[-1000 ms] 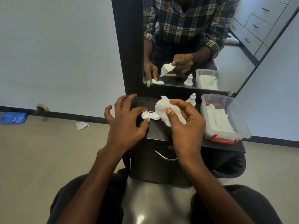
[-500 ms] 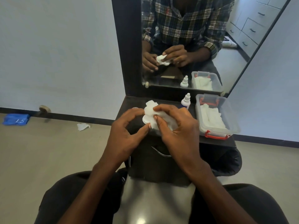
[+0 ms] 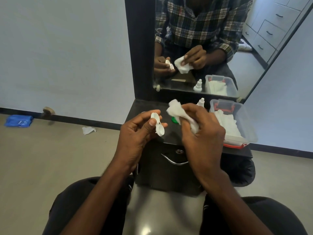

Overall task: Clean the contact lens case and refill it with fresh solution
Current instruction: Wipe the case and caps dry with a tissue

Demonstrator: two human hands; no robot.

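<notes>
Two hands work above my dark cabinet top (image 3: 149, 106): my left hand (image 3: 135, 133) pinches the white contact lens case (image 3: 157, 123) between thumb and fingers, held up and tilted, just left of the crumpled white tissue (image 3: 179, 114) gripped in my curled right hand (image 3: 201, 133). Between them a green cap (image 3: 174, 119) lies on the top. Farther right stand a small white solution bottle (image 3: 201, 102) and a clear tissue box (image 3: 237, 122), below the mirror (image 3: 211, 48).

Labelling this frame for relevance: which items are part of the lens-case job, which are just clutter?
In the job:
- case, held in left hand
- tissue, held in right hand
- dropper bottle
- green cap
- tissue box

Lying about:
- blue packet
- paper scrap
- door stop
</notes>
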